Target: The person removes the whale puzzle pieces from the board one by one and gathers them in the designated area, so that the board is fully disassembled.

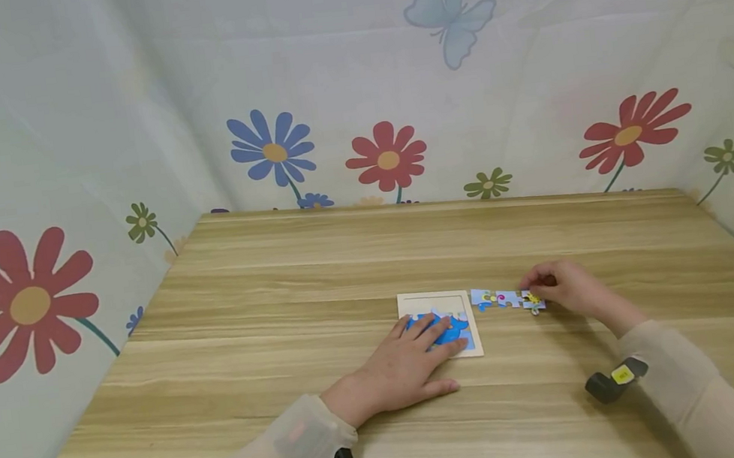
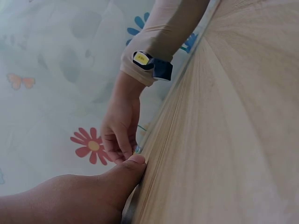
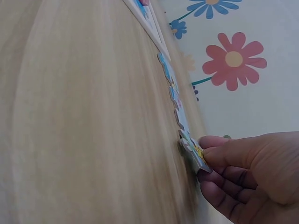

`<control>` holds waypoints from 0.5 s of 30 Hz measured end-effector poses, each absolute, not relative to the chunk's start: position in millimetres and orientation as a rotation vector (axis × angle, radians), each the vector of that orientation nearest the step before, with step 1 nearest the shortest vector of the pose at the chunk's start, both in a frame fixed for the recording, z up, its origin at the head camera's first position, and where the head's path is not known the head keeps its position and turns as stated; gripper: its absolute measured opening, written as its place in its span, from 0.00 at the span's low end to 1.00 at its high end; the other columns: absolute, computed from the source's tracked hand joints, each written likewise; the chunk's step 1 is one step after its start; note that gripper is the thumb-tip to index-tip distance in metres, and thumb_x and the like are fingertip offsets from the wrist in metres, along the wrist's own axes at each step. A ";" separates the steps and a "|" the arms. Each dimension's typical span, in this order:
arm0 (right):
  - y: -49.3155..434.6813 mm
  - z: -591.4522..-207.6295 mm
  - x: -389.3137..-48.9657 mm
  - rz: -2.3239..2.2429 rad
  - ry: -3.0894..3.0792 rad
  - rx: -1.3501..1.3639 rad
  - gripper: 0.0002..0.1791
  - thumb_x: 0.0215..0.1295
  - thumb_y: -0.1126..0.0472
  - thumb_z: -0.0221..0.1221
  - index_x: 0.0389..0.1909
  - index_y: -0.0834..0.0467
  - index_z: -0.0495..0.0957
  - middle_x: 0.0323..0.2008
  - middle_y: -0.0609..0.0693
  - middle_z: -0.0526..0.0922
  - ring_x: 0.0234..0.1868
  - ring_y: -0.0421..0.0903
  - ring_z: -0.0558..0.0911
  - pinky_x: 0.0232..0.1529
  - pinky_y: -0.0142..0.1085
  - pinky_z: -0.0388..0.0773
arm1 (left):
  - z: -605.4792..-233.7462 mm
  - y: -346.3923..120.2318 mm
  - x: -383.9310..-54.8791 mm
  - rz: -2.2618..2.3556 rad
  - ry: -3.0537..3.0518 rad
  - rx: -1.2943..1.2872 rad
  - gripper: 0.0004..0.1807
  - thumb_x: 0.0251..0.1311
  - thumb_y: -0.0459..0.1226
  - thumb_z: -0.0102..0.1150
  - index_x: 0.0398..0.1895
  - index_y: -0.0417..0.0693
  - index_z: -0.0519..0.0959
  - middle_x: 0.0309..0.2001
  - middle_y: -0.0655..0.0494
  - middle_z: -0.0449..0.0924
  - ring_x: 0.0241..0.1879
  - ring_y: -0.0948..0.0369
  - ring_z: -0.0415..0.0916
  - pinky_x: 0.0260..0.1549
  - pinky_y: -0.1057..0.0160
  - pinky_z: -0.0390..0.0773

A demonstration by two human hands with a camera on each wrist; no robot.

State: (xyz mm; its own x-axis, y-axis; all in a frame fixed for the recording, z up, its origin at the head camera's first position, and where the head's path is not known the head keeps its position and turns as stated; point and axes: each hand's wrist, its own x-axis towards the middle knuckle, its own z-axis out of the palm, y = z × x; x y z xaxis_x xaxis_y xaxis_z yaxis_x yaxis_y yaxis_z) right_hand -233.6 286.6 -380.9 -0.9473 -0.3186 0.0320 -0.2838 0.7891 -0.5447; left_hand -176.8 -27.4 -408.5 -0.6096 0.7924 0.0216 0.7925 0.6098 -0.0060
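End piece point(image 1: 534, 300): located just short of 3 o'clock, taking the tray point(image 1: 476, 331) as dial centre in the head view, with 12 pointing away from the person. The right hand point(image 1: 567, 288) pinches it between thumb and fingers; from the right wrist it appears tilted against the row point(image 1: 507, 299), and full seating cannot be confirmed. The row lies between 2 and 3 o'clock, just beside the tray's edge. The step in hand is judged to be adjusting the end piece at the row's outer end. Recommended practice: level the piece, line up its knobs and notches, then press straight down, since a sideways push could buckle the row or drive it against the tray. The grip should stay on the outer edge, keeping the joint in sight. The tray shows blue pieces point(image 1: 453, 332) in its lower part and bare board towards 12 o'clock. The left hand point(image 1: 399, 369), fingers spread, reaches over these from 8 o'clock; light pressure should suffice to steady them. A wrist camera point(image 1: 615, 380) at the right sleeve sits near 4 o'clock and should be kept clear of the table point(image 1: 278, 284). Beyond, at 12 o'clock, hangs a flowered cloth point(image 1: 334, 59).
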 end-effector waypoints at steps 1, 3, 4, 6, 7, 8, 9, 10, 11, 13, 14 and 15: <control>286.9 -381.5 -233.6 -0.867 2.919 -0.484 0.07 0.64 0.69 0.58 0.39 0.62 0.82 0.38 0.56 0.85 0.38 0.43 0.78 0.37 0.29 0.74 | -408.5 -27.3 -176.9 -0.006 -2.798 -1.377 0.34 0.67 0.63 0.36 0.74 0.68 0.55 0.76 0.54 0.53 0.75 0.52 0.50 0.69 0.43 0.57; 287.3 -382.6 -233.1 -0.862 2.928 -0.465 0.07 0.64 0.69 0.58 0.40 0.62 0.82 0.38 0.55 0.85 0.38 0.44 0.77 0.37 0.29 0.74 | -408.5 -27.1 -176.9 -0.006 -2.797 -1.377 0.34 0.67 0.63 0.37 0.74 0.68 0.55 0.76 0.54 0.53 0.75 0.52 0.50 0.69 0.42 0.57; 287.5 -383.0 -232.8 -0.862 2.932 -0.462 0.07 0.64 0.68 0.58 0.40 0.62 0.82 0.38 0.55 0.84 0.38 0.44 0.77 0.36 0.30 0.74 | -408.6 -27.0 -176.9 -0.006 -2.797 -1.377 0.34 0.67 0.63 0.37 0.74 0.68 0.55 0.76 0.54 0.53 0.75 0.52 0.50 0.69 0.42 0.57; 287.6 -383.5 -232.2 -0.864 2.936 -0.452 0.07 0.64 0.68 0.58 0.41 0.63 0.82 0.37 0.55 0.84 0.37 0.44 0.77 0.35 0.30 0.74 | -408.7 -26.8 -176.9 -0.008 -2.799 -1.377 0.34 0.67 0.63 0.37 0.74 0.68 0.55 0.76 0.54 0.53 0.75 0.52 0.50 0.69 0.42 0.57; 287.5 -383.7 -231.9 -0.864 2.941 -0.449 0.07 0.64 0.68 0.58 0.41 0.63 0.82 0.37 0.55 0.84 0.37 0.44 0.77 0.35 0.30 0.74 | -408.8 -26.8 -176.9 -0.008 -2.799 -1.377 0.34 0.67 0.63 0.37 0.74 0.68 0.55 0.76 0.54 0.53 0.75 0.52 0.50 0.69 0.42 0.57; 287.3 -383.8 -231.3 -0.865 2.945 -0.445 0.07 0.64 0.68 0.58 0.41 0.63 0.82 0.37 0.55 0.84 0.37 0.44 0.77 0.35 0.30 0.74 | -408.7 -26.7 -176.8 -0.008 -2.800 -1.377 0.34 0.67 0.63 0.36 0.74 0.68 0.55 0.76 0.53 0.52 0.75 0.52 0.50 0.69 0.42 0.57; 287.0 -384.0 -230.8 -0.862 2.953 -0.447 0.08 0.64 0.68 0.58 0.42 0.63 0.82 0.37 0.55 0.84 0.37 0.44 0.77 0.36 0.30 0.74 | -408.7 -26.7 -176.9 -0.008 -2.801 -1.378 0.34 0.67 0.63 0.36 0.74 0.68 0.55 0.76 0.53 0.52 0.75 0.52 0.50 0.70 0.42 0.57; 286.5 -384.2 -230.4 -0.859 2.964 -0.451 0.08 0.64 0.68 0.58 0.42 0.63 0.82 0.37 0.55 0.84 0.38 0.44 0.78 0.36 0.31 0.74 | -408.6 -26.7 -176.8 -0.009 -2.801 -1.378 0.34 0.67 0.63 0.37 0.74 0.68 0.55 0.76 0.54 0.52 0.75 0.52 0.50 0.70 0.42 0.57; 285.7 -384.3 -229.8 -0.858 2.974 -0.453 0.08 0.64 0.68 0.58 0.42 0.63 0.81 0.37 0.55 0.84 0.38 0.44 0.78 0.37 0.31 0.75 | -408.6 -26.8 -176.8 -0.009 -2.802 -1.379 0.34 0.67 0.63 0.37 0.74 0.68 0.55 0.76 0.54 0.52 0.75 0.52 0.50 0.70 0.42 0.57; 283.3 -384.1 -228.7 -0.860 2.998 -0.467 0.08 0.64 0.67 0.59 0.42 0.64 0.81 0.37 0.56 0.84 0.38 0.45 0.79 0.38 0.33 0.75 | -408.8 -27.0 -177.1 -0.006 -2.796 -1.379 0.34 0.67 0.63 0.37 0.74 0.68 0.55 0.76 0.53 0.52 0.75 0.52 0.50 0.69 0.42 0.57; 281.8 -384.1 -228.4 -0.859 3.014 -0.470 0.08 0.64 0.67 0.59 0.42 0.64 0.82 0.37 0.56 0.85 0.38 0.46 0.79 0.38 0.34 0.76 | -409.0 -27.1 -177.6 -0.005 -2.795 -1.377 0.34 0.67 0.63 0.37 0.74 0.68 0.55 0.76 0.53 0.52 0.75 0.52 0.50 0.69 0.42 0.57; 280.0 -384.0 -228.0 -0.858 3.029 -0.473 0.08 0.64 0.66 0.59 0.42 0.64 0.82 0.37 0.56 0.85 0.38 0.46 0.80 0.39 0.35 0.76 | -409.3 -27.1 -177.9 -0.006 -2.794 -1.375 0.34 0.67 0.63 0.37 0.74 0.68 0.55 0.76 0.53 0.52 0.75 0.52 0.50 0.69 0.43 0.57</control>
